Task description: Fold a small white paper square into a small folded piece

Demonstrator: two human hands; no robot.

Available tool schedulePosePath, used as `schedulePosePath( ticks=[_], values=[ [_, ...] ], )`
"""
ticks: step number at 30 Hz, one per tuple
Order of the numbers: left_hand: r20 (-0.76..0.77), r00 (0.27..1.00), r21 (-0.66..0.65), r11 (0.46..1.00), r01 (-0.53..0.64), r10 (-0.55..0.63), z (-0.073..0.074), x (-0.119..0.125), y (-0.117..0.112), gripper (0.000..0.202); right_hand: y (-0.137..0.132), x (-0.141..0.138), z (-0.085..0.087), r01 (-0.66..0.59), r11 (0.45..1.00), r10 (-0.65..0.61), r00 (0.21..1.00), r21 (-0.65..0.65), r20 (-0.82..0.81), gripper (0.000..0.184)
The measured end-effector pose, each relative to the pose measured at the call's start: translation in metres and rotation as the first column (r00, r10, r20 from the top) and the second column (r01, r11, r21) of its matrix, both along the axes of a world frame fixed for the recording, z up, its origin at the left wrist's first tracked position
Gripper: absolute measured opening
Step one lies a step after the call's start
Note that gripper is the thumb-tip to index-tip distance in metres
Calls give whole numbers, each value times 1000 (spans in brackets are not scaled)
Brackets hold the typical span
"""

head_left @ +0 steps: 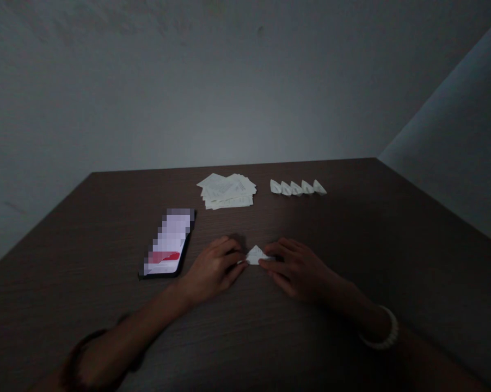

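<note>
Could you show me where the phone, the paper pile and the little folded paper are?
Phone [169, 239]: head view, on the middle of its lit screen.
Paper pile [228, 190]: head view, middle of the top sheets.
Folded paper [255, 255]: head view, middle of its visible face.

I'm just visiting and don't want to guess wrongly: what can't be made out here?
All in the head view:
Folded paper: ends partly covered by the left hand and right hand.
Phone: screen details hidden by coarse pixels.
Paper stack: print too small and dim; lower sheets mostly covered by upper ones.
Left forearm and right forearm: cut off by the bottom edge.
</note>
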State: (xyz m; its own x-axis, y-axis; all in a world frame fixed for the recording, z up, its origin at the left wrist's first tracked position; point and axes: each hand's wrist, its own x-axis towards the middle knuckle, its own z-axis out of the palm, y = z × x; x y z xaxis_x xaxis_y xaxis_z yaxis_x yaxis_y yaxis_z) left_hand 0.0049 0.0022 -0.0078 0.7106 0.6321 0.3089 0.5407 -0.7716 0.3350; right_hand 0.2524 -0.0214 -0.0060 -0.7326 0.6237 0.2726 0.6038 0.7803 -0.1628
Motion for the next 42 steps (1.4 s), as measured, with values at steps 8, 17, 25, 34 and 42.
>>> schedulePosePath(
  ticks=[8,17,25,34,42],
  values=[
    [9,998,-2,998,-62,62,1,2,0,20,-2,-5,-3,62,996,-70,991,-68,-117,17],
    [8,997,27,997,-71,71,-2,1,0,20,1,-6,-4,61,993,-79,977,-99,-197,12],
    [-15,997,-4,997,-74,74,1,2,-1,20,5,-10,-5,70,980,-117,960,-186,-255,7],
    [-17,997,-15,997,-82,81,0,2,0,20,9,-13,1,66,956,-152,945,-285,-290,14],
    [-10,998,-109,992,-59,58,3,2,1,19,6,-13,-3,19,974,-106,920,-227,-376,19]
  ],
)
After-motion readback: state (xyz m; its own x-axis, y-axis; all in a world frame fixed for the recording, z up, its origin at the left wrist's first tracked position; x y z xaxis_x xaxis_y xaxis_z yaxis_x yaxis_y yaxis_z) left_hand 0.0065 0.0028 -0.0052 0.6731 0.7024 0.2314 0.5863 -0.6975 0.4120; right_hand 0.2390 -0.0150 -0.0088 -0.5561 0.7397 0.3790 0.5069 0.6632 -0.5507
